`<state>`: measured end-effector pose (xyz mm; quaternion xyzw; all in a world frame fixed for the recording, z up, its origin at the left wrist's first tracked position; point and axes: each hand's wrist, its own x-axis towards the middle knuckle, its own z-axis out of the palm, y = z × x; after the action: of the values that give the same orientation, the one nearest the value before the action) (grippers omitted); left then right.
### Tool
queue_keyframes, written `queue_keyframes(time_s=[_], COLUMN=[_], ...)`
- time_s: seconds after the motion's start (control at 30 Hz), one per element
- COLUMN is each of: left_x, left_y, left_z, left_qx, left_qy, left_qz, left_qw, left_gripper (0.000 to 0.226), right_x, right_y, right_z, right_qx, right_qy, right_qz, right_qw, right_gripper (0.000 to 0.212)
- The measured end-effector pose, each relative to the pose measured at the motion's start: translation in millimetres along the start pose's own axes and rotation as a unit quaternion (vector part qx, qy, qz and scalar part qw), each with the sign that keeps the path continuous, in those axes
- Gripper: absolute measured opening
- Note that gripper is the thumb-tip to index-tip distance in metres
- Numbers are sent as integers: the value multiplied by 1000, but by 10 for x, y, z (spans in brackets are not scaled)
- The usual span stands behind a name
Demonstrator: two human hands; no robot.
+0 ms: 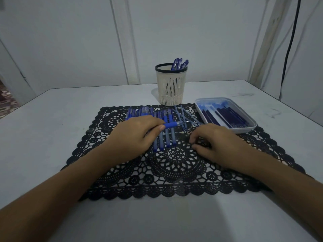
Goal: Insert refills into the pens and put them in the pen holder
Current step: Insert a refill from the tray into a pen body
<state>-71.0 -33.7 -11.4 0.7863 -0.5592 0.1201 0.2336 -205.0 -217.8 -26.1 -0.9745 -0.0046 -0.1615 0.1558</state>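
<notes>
The left hand [136, 137] holds a blue plastic pen [174, 124] above a row of blue pen barrels [168, 137] on the black lace placemat [174, 172], its grip pinching the pen; the right hand [216, 144] rests curled on the placemat, and I cannot tell whether its grip holds anything; loose refills [181, 112] lie beside a grey tray of refills [241, 131]; the cream slotted pen holder [171, 91], pens inside, stands on the white counter [52, 119].
</notes>
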Motion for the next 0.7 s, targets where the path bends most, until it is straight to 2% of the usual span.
queue_keyframes(time_s=[0.2, 0.33, 0.43, 0.5, 0.57, 0.7], left_x=[0, 4, 5, 5, 6, 8], left_y=[3, 0, -7, -7, 0, 19], left_z=[-1, -4, -4, -2, 7, 31], left_qx=[8, 3, -7, -10, -11, -15], left_qy=[-3, 2, 5, 7, 6, -2], left_qz=[-2, 3, 6, 8, 7, 13], left_qw=[1000, 1000, 1000, 1000, 1000, 1000], left_gripper=[39, 46, 50, 50, 45, 44], right_x=[7, 13, 16, 15, 11, 36], right_y=[11, 34, 59, 53, 14, -117], right_z=[-10, -17, -56, -106, -149, -138], right_qx=[72, 93, 109, 180, 272, 339], right_qy=[1, 9, 51, 85, 86, 78], right_qz=[28, 32, 45, 77, 98, 91], right_qw=[997, 995, 992, 977, 953, 933], right_gripper=[25, 29, 24, 22, 21, 16])
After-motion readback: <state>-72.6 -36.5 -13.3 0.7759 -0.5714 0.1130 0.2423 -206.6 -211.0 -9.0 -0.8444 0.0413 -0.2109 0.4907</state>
